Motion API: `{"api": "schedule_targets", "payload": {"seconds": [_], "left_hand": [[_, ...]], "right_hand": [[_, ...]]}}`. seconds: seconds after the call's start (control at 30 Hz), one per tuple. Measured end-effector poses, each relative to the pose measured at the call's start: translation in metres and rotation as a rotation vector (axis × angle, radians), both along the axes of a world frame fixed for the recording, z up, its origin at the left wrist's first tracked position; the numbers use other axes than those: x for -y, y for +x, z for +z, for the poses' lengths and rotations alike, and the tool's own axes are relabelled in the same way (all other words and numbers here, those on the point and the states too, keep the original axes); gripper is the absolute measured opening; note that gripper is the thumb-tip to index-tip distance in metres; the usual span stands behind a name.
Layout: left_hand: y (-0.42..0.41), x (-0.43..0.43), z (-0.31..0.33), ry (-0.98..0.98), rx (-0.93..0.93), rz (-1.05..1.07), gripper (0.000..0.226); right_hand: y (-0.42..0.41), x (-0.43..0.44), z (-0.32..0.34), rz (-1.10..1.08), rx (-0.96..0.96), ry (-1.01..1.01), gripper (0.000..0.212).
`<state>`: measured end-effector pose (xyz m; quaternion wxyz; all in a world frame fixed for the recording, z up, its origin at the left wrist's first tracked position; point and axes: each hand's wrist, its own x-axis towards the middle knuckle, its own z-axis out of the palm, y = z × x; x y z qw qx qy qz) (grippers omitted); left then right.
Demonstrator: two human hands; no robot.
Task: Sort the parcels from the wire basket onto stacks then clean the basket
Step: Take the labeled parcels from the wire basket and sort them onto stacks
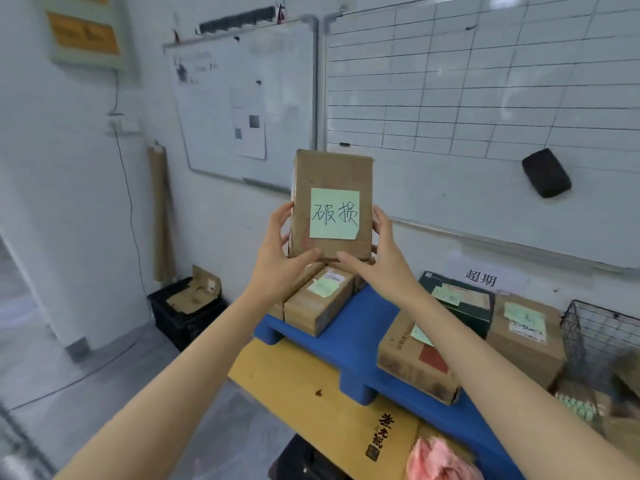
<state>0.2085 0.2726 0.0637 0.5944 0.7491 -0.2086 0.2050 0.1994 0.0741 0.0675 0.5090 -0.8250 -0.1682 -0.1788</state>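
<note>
Head view: a cardboard parcel [332, 171] is held upright in the air above the left end of a blue platform [349, 327], and a green note [334, 213] on its face reads 破损. The left hand [277, 254] and right hand [381, 251] grip it from either side. The fingers wrap round the side edges and the thumbs press along the lower front edge, so both hands are clamped on the box.

Directly beneath it lies a low stack [317, 299] of brown boxes bearing green notes. Further right on the platform, under a wall sign [481, 277] reading 超期, three more parcels [405, 368] sit close together (one dark green, two brown).

I judge the sorting well under way: boxes already sit in two groups, and this one looks bound for the stack below it. The wire basket [602, 334] stands at the right edge of view, just beside the end box. Something brownish seems to remain inside it, though it is too blurred to be sure. Cleaning has not yet begun, and a pink cloth [436, 459] lies untouched at the near edge.
</note>
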Motion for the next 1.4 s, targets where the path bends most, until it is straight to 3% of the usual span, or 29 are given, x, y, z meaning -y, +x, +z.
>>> {"api": "schedule_targets", "payload": {"seconds": [0.3, 0.57, 0.73, 0.97, 1.13, 1.4], "left_hand": [[0.073, -0.068, -0.017, -0.028, -0.074, 0.068, 0.076], [0.186, -0.111, -0.040, -0.012, -0.193, 0.092, 0.073], [0.263, -0.120, -0.044, 0.026, -0.282, 0.066, 0.081], [0.343, -0.115, -0.077, 0.040, -0.343, 0.025, 0.075], [0.393, -0.109, -0.096, 0.066, -0.401, -0.076, 0.080], [0.467, -0.101, -0.118, 0.135, -0.476, -0.334, 0.064]], "right_hand": [[0.084, -0.063, -0.016, 0.052, -0.026, -0.001, 0.088], [0.202, -0.106, -0.051, 0.135, -0.218, 0.074, 0.093], [0.274, -0.116, -0.064, 0.099, -0.267, 0.123, 0.090], [0.344, -0.112, -0.091, 0.049, -0.305, 0.129, 0.090], [0.377, -0.104, -0.113, -0.013, -0.373, 0.171, 0.096], [0.405, -0.100, -0.137, -0.191, -0.495, 0.257, 0.101]]}}
